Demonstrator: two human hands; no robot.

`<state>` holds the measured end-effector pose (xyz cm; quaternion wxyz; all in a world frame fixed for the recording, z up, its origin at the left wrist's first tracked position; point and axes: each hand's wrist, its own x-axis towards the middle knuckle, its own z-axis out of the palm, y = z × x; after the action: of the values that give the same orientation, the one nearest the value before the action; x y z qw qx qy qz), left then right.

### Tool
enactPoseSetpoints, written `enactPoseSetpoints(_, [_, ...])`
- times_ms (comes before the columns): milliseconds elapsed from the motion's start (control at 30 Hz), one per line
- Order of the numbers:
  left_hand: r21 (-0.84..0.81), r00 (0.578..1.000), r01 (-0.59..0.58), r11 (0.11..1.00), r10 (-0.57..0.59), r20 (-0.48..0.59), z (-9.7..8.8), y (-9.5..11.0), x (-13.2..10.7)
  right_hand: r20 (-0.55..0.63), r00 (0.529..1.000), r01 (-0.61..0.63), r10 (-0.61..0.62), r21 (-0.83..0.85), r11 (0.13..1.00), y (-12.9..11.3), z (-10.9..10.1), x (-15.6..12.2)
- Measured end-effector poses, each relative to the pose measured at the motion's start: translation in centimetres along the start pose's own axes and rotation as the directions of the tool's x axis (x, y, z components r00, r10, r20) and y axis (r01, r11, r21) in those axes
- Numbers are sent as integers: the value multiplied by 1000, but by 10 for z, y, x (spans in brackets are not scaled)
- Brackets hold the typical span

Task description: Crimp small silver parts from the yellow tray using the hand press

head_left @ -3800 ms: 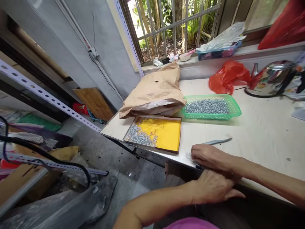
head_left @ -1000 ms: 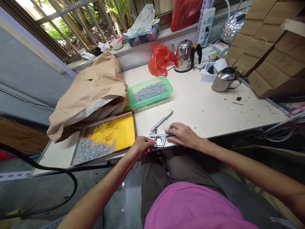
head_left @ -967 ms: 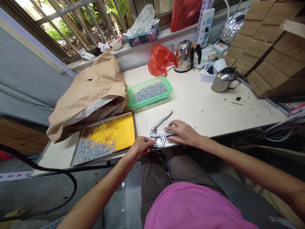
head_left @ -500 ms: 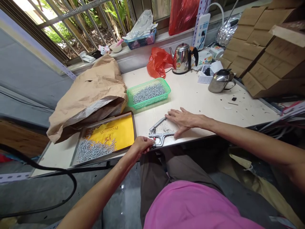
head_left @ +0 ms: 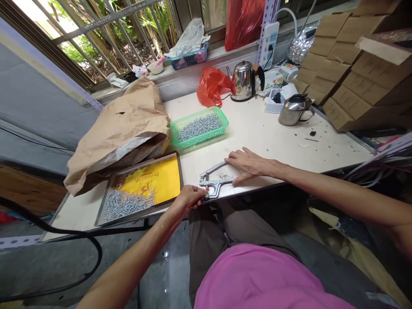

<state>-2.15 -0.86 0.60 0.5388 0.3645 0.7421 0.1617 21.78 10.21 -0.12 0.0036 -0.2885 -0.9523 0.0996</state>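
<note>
Flat on the table near its front edge lies a grey metal pair of hand-press pliers (head_left: 219, 183), with a spring and a red bit by the jaw. My left hand (head_left: 192, 196) is closed in a pinch at the jaw; whatever its fingertips hold is too small to make out. Palm down, my right hand (head_left: 247, 165) spreads its fingers across the ends of the two handles, which stand apart. To the left, a shallow tray (head_left: 180, 174) lined with a yellow sheet (head_left: 169, 177) holds many small silvery metal pieces (head_left: 127, 207).
Behind the pliers, a green basket (head_left: 201, 142) contains more small metal pieces. A large brown paper bag (head_left: 128, 111) slumps behind the tray. Further back stand a red plastic bag (head_left: 210, 86), a kettle (head_left: 243, 81) and a steel pot (head_left: 292, 112). Cardboard boxes (head_left: 347, 81) are stacked at right.
The handles of the pliers look slightly closer together, and my right hand has shifted a little with them. My left hand stays at the jaw. The whole view has shifted slightly.
</note>
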Motion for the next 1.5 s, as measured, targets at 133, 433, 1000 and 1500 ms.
enactPoseSetpoints(133, [6, 1000, 7, 1000, -7, 2, 0, 1, -1, 2, 1000, -18, 18, -15, 1000, -3, -2, -1])
enactPoseSetpoints(433, [37, 999, 8, 999, -7, -33, 2, 0, -5, 2, 1000, -4, 4, -24, 1000, -8, -4, -2])
enactPoseSetpoints(1000, [829, 641, -539, 151, 712, 287, 32, 46, 23, 20, 997, -70, 70, -13, 997, -25, -8, -6])
enactPoseSetpoints(1500, [828, 641, -520, 211, 737, 214, 39, 45, 26, 7, 983, -185, 185, 59, 981, -35, -2, 1])
